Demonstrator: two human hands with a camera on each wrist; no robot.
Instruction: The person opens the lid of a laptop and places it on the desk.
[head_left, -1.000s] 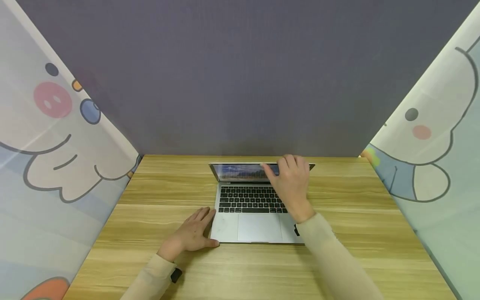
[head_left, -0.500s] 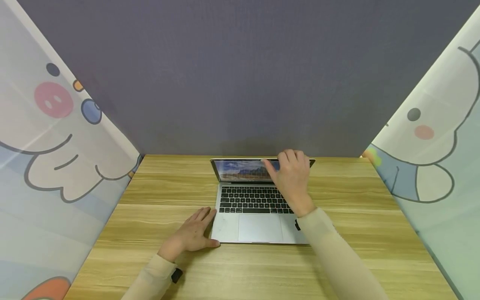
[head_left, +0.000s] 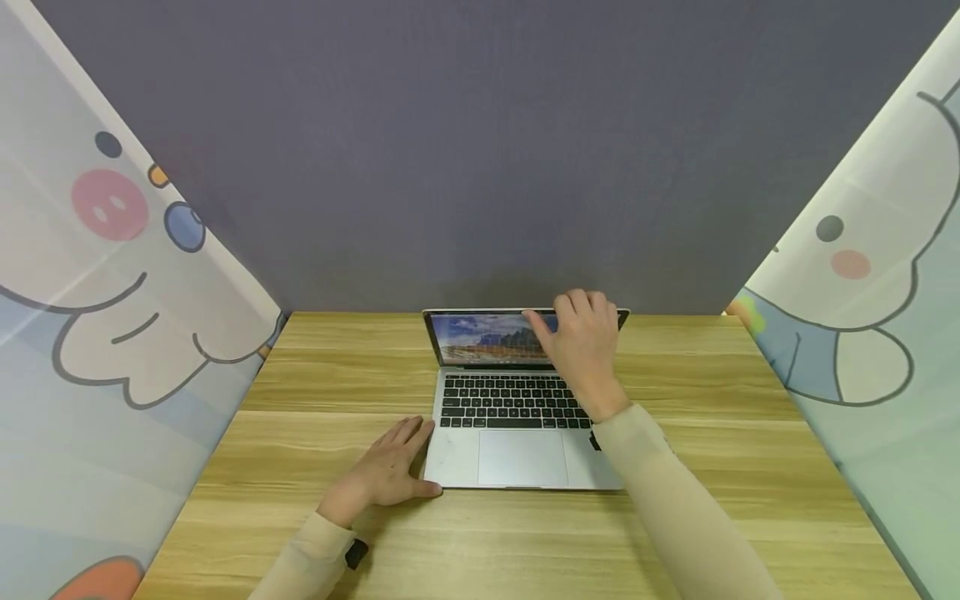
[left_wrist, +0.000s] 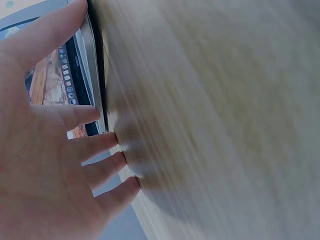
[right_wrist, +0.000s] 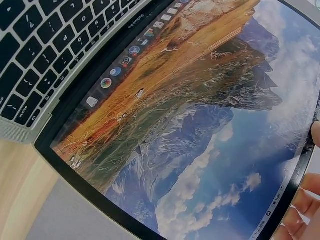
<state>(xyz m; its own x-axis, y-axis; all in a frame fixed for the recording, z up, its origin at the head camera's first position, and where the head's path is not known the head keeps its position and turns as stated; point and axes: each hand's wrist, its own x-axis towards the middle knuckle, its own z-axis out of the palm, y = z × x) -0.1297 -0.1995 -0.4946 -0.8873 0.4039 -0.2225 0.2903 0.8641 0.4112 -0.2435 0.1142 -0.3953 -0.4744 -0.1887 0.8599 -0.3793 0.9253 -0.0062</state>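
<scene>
Wooden table (head_left: pixel 675 467) fills the floor of a booth closed at the back by a grey partition (head_left: pixel 480 150) and at both sides by cartoon-printed curtains (head_left: pixel 97 275). On the table, centred toward the far edge, sits a silver laptop (head_left: pixel 457 458), lid partly raised, screen (head_left: pixel 487 337) lit with a mountain landscape.

Right hand (head_left: pixel 581 350) grips the lid's top edge toward its right side, fingers curled over the rim, thumb on the screen face. This hand and its forearm cover the right part of the screen and some of the keyboard (head_left: pixel 502 400) in the head view. Left hand (head_left: pixel 386 471) lies flat and relaxed, fingers straight, on the table against the laptop's front left corner, thumb along the front edge.

Right wrist view gives what the head view lacks: the screen (right_wrist: pixel 200 115) close up, the dock icons along its lower edge, keyboard (right_wrist: pixel 45 45) at upper left, and fingertips (right_wrist: pixel 300 210) on the bezel at lower right. Left wrist view shows the left hand (left_wrist: pixel 40 165) with spread fingers beside the laptop's edge (left_wrist: pixel 90 65), a slice of screen, and blurred table (left_wrist: pixel 225 125) grain.
</scene>
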